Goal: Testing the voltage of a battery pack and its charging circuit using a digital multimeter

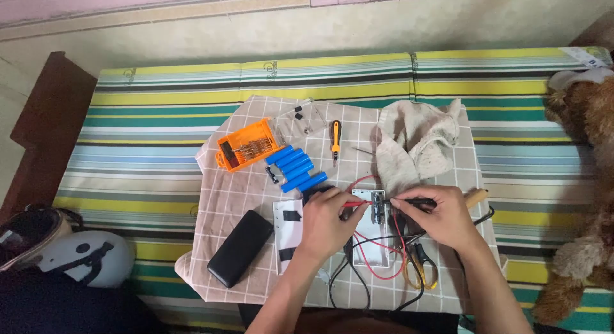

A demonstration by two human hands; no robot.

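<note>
Probing the small white circuit board [373, 235] with both hands. My left hand [324, 224] pinches the red test probe [355, 204], its tip laid across the board's upper end; my right hand [442, 217] pinches the black test probe [416, 201], its tip meeting the same end from the other side. Both grips are pressed together on the probe shafts. The board lies on a checked cloth [236, 193] spread over a striped mattress [153, 129], with red and black leads [384, 270] looped around it.

Progress, as I judge it: the blue cylindrical cells [295, 167] lie loose in a row, not joined to anything, and the black power bank case [240, 248] sits apart to the left, so assembly looks unfinished.

Room: crowded to my right, with yellow-handled pliers [422, 270] just below the wrist and a crumpled rag [416, 145] above. The orange bit set [246, 145] and orange screwdriver [335, 137] are well apart, up the cloth. The cloth's near edge is close to my forearms; open mattress lies left and far.
</note>
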